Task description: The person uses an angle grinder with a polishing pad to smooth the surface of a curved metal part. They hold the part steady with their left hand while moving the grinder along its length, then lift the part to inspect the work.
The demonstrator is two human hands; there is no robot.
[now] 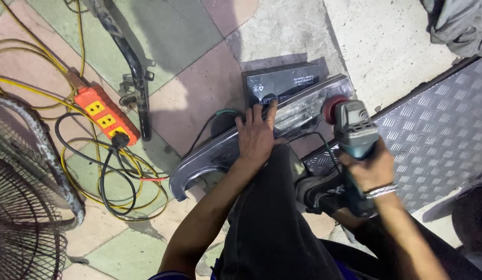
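— While the grey metal guard (pixel 220 155) is pressed flat by the open left hand (pixel 257 136), what is being done?

— It is being polished. The grinder (pixel 355 136) is gripped tight in the right hand (pixel 366 168), its red pad (pixel 331 108) touching the guard's far end. A steady, slow sweep is likely needed next.

1. The curved panel (pixel 210 161) is seen as smooth grey metal — glossy in patches.
2. The grinder (pixel 355 136) is cased in matt teal plastic.
3. The ramp plate (pixel 437 129) is embossed metal — rough-patterned.
4. The power strip (pixel 105 115) is moulded in orange plastic.
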